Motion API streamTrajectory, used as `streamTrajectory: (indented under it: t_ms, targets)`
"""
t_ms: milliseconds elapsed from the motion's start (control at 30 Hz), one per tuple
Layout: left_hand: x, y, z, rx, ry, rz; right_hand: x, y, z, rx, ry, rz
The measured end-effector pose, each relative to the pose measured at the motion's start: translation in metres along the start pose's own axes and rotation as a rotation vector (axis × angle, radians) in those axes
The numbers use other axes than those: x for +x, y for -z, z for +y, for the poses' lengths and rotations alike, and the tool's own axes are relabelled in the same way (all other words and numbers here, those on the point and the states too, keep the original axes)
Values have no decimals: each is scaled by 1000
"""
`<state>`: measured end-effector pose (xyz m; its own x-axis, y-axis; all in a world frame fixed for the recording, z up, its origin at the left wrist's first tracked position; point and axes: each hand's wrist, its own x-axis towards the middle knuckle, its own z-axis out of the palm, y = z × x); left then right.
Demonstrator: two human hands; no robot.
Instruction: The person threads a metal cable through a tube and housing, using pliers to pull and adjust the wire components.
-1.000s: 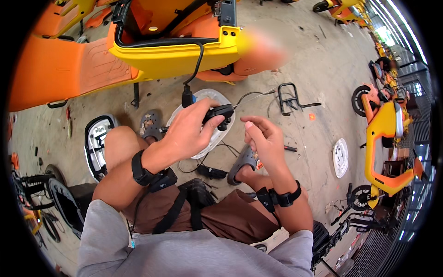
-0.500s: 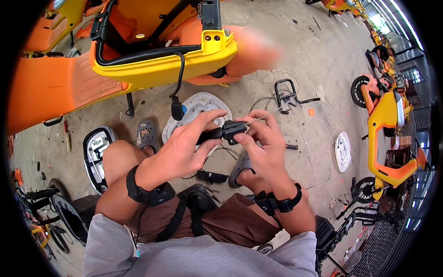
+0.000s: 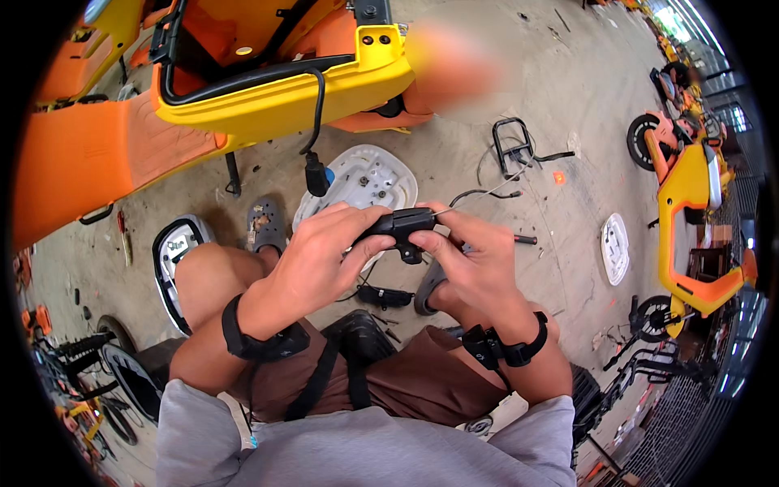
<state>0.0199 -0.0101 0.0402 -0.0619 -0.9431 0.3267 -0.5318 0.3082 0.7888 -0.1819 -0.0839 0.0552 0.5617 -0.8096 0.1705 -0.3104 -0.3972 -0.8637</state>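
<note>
Nearest to me, above the brown shorts [image 3: 430, 381], the left hand [image 3: 329, 252] has its grip closed round one end of a black lever piece [image 3: 406, 221], thumb below and fingers over the top. The right hand [image 3: 479, 256] pinches the other end, thumb and fingertips drawn close, right where a thin wire [image 3: 511, 178] leads away; whether it has the wire as well, I can't tell. So the piece sits between the two hands, up off the floor [image 3: 568, 243]. I'd judge the step in hand to be working the wire at that end, and the next move to call for a firm left grip and fine guiding from the right. Fingers hide the wire's inner end and part of the lever. Farther down, the white cover [image 3: 400, 168] is partly behind the left hand. The wire slants towards a black metal frame [image 3: 513, 150], and its far end gets lost there. Beyond, the orange and yellow scooter [image 3: 268, 118] is cut off by the view's edge, and a blurred patch [image 3: 458, 69] hides its right end
</note>
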Motion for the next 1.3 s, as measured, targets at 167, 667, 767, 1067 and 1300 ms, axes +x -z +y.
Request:
streamTrajectory:
  t_ms: [167, 667, 767, 1067, 1300]
  targets:
    - [6, -10, 9, -32, 55, 73, 0, -6, -1, -42, 156, 16]
    - [11, 4, 2, 102, -171, 71, -23, 18, -8, 529, -65, 56]
    - [6, 7, 0, 124, -130, 59, -24, 11, -12, 591, -55, 61]
    - [6, 4, 3, 93, -200, 120, -25, 18, -13, 524, -30, 112]
    - [2, 9, -4, 109, -267, 91, -25, 18, -13, 409, 52, 87]
